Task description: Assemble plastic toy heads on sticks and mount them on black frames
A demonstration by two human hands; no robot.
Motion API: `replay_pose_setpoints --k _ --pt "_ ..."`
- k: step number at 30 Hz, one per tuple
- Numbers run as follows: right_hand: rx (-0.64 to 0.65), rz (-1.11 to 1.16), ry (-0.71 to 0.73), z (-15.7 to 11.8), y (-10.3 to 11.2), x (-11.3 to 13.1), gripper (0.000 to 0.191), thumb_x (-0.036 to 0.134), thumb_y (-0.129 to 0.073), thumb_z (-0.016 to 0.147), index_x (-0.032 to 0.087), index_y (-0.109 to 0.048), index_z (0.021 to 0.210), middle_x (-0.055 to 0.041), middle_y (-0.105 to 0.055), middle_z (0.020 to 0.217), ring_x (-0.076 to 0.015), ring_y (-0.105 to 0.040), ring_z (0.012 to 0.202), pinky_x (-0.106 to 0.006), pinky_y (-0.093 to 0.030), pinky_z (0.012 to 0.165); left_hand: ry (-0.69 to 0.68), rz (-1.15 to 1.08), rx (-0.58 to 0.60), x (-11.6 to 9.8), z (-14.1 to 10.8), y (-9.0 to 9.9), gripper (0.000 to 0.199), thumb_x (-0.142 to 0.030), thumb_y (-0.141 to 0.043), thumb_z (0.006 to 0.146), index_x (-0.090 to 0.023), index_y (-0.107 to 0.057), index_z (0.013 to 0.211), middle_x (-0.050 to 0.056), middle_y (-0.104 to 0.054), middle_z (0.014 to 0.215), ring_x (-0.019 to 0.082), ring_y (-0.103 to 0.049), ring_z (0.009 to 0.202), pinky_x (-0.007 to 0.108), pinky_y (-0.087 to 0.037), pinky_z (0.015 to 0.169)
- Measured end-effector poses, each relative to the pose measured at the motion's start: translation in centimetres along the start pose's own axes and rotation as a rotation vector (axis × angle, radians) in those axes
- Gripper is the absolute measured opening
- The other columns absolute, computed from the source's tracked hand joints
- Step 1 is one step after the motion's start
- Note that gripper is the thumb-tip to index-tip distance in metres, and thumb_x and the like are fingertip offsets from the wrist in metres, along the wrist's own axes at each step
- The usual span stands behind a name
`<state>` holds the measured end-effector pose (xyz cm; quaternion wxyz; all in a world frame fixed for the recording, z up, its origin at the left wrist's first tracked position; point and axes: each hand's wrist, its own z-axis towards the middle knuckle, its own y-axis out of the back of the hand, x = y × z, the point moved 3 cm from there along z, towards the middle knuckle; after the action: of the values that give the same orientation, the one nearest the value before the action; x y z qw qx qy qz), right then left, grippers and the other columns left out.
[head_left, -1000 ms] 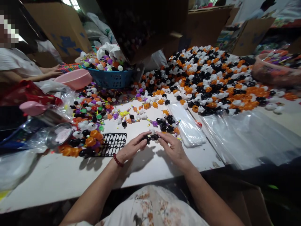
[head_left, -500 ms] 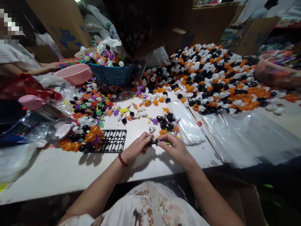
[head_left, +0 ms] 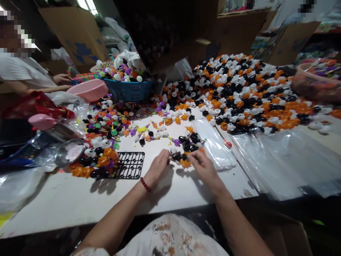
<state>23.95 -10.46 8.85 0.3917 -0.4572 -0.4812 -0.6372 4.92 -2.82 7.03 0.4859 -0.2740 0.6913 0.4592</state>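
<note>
Small black toy pc (head_left: 176, 155) sits btwn the hands, just R of L hand (head_left: 159, 165), whose fingertips pinch its L end. Long axis approx crosswise, L fingertips twd R. R hand (head_left: 204, 169) is curled by the other end; can't tell if it's gripping. L hand's nearer. Orange pc (head_left: 185, 163) also btwn hands; clear bags (head_left: 216, 149) just beyond R hand.

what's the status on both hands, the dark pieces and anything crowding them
Left hand and right hand pinching at small dark pieces between them. Which grips which, unclear. Orange piece close by; black grid off left.
</note>
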Motion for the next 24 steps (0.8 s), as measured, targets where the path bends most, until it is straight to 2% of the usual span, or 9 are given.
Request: replay_pose_setpoints --k 3,5,8,10,13,16,20,22,24 --pt "-0.266 -0.223 0.12 1.3 3.0 -0.4 0.025 0.042 -0.056 0.094 0.021 -0.068 0.092 -0.0071 -0.064 0.097 -0.024 -0.059 0.094 -0.042 -0.048 0.087 -0.051 0.343 -0.277 0.6 4.4 3.3 0.02 -0.035 -0.046 0.095 -0.02 -0.057 0.091 0.005 -0.057 0.083 0.02 -0.053 0.078 0.032 -0.042 0.074" --pt "-0.361 -0.377 0.228 1.6 3.6 -0.6 0.023 0.038 -0.056 0.093 0.021 -0.072 0.096 -0.011 -0.062 0.106 -0.0277 -0.056 0.105 -0.049 -0.045 0.097 -0.118 0.559 -0.366 0.9 7.3 4.6 0.023 -0.025 -0.05 0.091 -0.017 -0.06 0.11 0.011 -0.06 0.103 0.024 -0.055 0.097 0.036 -0.042 0.087" --pt "-0.288 -0.421 0.286 1.5 2.1 -0.9 0.024 0.033 -0.053 0.096 0.021 -0.072 0.101 -0.0125 -0.061 0.112 -0.0277 -0.055 0.11 -0.05 -0.046 0.1 -0.156 0.776 -0.368 1.5 10.7 5.1 0.04 -0.027 -0.052 0.091 -0.015 -0.056 0.129 0.017 -0.058 0.115 0.031 -0.05 0.113 0.041 -0.038 0.099" --pt "-0.209 -0.414 0.311 1.0 0.3 -0.9 0.023 0.029 -0.05 0.098 0.02 -0.072 0.101 -0.0123 -0.061 0.111 -0.0267 -0.057 0.108 -0.048 -0.048 0.098 -0.125 0.8 -0.314 1.8 12.2 5.0 0.034 -0.03 -0.058 0.089 -0.016 -0.062 0.12 0.017 -0.06 0.11 0.033 -0.048 0.114 0.043 -0.038 0.098" --pt "-0.135 -0.459 0.361 0.2 -1.9 -0.5 0.022 0.023 -0.049 0.098 0.019 -0.07 0.102 -0.0129 -0.062 0.11 -0.0268 -0.057 0.105 -0.047 -0.05 0.096 -0.107 0.752 -0.264 2.1 13.3 4.7 0.011 -0.021 -0.061 0.084 -0.018 -0.067 0.093 0.016 -0.062 0.1 0.033 -0.051 0.111 0.041 -0.04 0.094" --pt "-0.096 -0.5 0.373 0.0 -2.6 -0.4 0.022 0.02 -0.048 0.098 0.018 -0.069 0.104 -0.0133 -0.063 0.111 -0.0268 -0.058 0.104 -0.046 -0.051 0.095 -0.087 0.644 -0.317 2.1 12.6 4.8 0.007 -0.019 -0.056 0.085 -0.018 -0.062 0.088 0.012 -0.061 0.094 0.027 -0.056 0.1 0.039 -0.042 0.089" --pt "-0.088 -0.518 0.399 0.5 -2.6 -0.6 0.028 0.018 -0.047 0.097 0.017 -0.066 0.117 -0.0151 -0.063 0.117 -0.0273 -0.058 0.111 -0.047 -0.051 0.099 0.07 0.049 -0.395 1.9 8.9 4.2 0.019 -0.032 -0.062 0.083 -0.019 -0.053 0.093 0.001 -0.056 0.08 0.018 -0.058 0.077 0.032 -0.046 0.074" --pt "-0.07 -0.549 0.452 1.0 -3.1 -0.5 0.038 0.015 -0.048 0.095 0.018 -0.06 0.131 -0.0155 -0.059 0.134 -0.0292 -0.052 0.124 -0.05 -0.047 0.106 0.084 -0.149 -0.236 0.9 6.2 2.9 0.027 -0.04 -0.066 0.081 -0.019 -0.051 0.089 -0.002 -0.054 0.075 0.014 -0.055 0.069 0.028 -0.046 0.067" --pt "-0.031 -0.582 0.52 1.3 -3.9 -0.4 0.051 0.011 -0.048 0.091 0.021 -0.053 0.141 -0.0127 -0.051 0.147 -0.0304 -0.042 0.138 -0.054 -0.04 0.112 0.044 -0.309 0.088 -0.5 3.6 1.3 0.035 -0.044 -0.073 0.077 -0.017 -0.053 0.088 -0.001 -0.056 0.077 0.012 -0.054 0.068 0.026 -0.044 0.065"
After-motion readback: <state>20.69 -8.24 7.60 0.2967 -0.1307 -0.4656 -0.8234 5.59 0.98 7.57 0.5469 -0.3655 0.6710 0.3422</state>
